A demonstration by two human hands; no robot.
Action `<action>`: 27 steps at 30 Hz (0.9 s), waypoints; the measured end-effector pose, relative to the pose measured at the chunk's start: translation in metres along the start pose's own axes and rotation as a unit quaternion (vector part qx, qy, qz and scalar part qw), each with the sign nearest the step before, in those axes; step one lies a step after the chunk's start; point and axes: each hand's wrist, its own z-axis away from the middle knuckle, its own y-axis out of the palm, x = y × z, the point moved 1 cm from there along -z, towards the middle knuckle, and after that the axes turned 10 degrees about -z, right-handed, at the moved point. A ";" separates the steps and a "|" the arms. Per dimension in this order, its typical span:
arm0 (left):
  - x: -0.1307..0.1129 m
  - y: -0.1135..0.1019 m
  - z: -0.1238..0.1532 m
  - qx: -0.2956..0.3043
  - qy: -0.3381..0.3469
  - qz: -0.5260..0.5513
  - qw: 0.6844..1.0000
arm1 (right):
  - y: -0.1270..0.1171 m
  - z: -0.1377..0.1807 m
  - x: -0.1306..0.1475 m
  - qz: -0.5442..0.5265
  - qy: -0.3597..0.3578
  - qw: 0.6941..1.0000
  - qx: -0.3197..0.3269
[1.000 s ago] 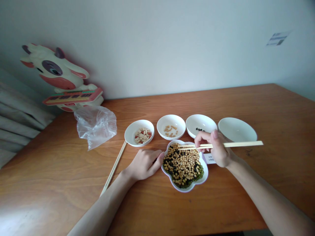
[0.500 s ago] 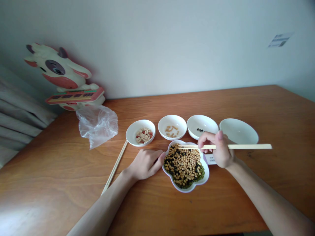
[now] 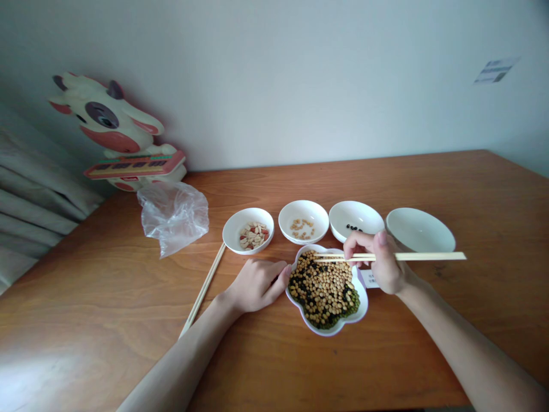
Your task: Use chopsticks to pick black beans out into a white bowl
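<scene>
Pale wall (image 3: pixel 300 74) rises behind a brown wooden table (image 3: pixel 107 297), where a cow-shaped toy (image 3: pixel 105 137) with a keyboard sits at the far left, a crumpled clear bag (image 3: pixel 175 217) just before it. Near the table's middle, in front of a row of four white bowls, lies a flower-shaped dish (image 3: pixel 363 306), white inside with a lilac edge. It is filled with mixed beans (image 3: pixel 328 283): round yellow ones spread over most of the top, black ones scattered among them, green ones gathered toward the near right edge. The right hand (image 3: pixel 386 266) has its thumb and fingers clamped on a pair of pale chopsticks (image 3: pixel 429 256), held almost level; their narrow tips lie close together over the far left part of the beans. Whether they pinch a bean is too small to tell. The left hand (image 3: pixel 257 286) rests on the table, fingers bent and close together, its thumb side against the dish's left rim; the fingertips are hidden, so I cannot tell whether they grip it.
</scene>
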 end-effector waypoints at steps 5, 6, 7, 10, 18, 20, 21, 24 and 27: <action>0.000 0.000 0.000 0.005 -0.002 0.007 1.000 | 0.002 0.000 -0.001 0.020 -0.008 1.000 -0.004; 0.000 0.000 0.000 0.006 -0.003 0.009 1.000 | 0.002 0.001 -0.001 0.023 -0.010 1.000 -0.008; 0.000 0.000 0.000 0.006 -0.004 0.010 1.000 | 0.002 0.001 -0.001 0.025 -0.012 1.000 -0.013; 0.000 0.000 0.000 0.007 -0.005 0.010 1.000 | 0.001 0.002 -0.001 0.013 -0.017 0.999 -0.036; 0.000 0.000 0.000 -0.003 0.002 -0.001 1.000 | 0.004 -0.011 0.015 -0.092 -0.070 0.973 -0.200; 0.000 0.000 0.000 -0.005 0.001 -0.003 1.000 | 0.007 -0.015 0.016 -0.082 -0.069 0.973 -0.205; 0.000 0.000 0.000 -0.006 0.001 -0.005 1.000 | 0.008 -0.016 0.016 -0.074 -0.064 0.975 -0.200; 0.000 0.000 0.000 -0.007 0.001 -0.006 1.000 | 0.007 -0.016 0.016 -0.056 -0.050 0.978 -0.195; -0.001 -0.001 0.000 -0.008 0.003 -0.005 1.000 | 0.003 -0.014 0.019 -0.069 -0.046 0.981 -0.175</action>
